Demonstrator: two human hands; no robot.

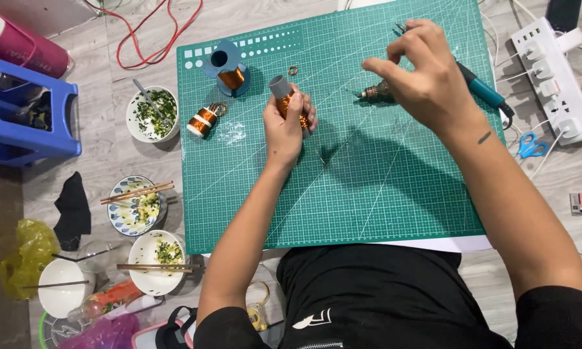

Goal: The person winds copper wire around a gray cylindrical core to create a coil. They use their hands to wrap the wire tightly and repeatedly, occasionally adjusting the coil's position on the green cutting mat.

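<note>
The left hand (286, 126) is closed around a grey plastic tube wound with copper wire (284, 97), held upright over the green cutting mat (381, 174). The right hand (427, 77) hovers above a small rotary tool with teal handle (482, 90), its fingers curled in a pinch; what they pinch I cannot tell.

Bright even overhead light, soft arm shadows on mat, sharp focus

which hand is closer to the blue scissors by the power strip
Right. The right hand is raised over the mat's upper right, left of the blue scissors; the left hand grips a copper coil mid-mat, farther away.
</note>
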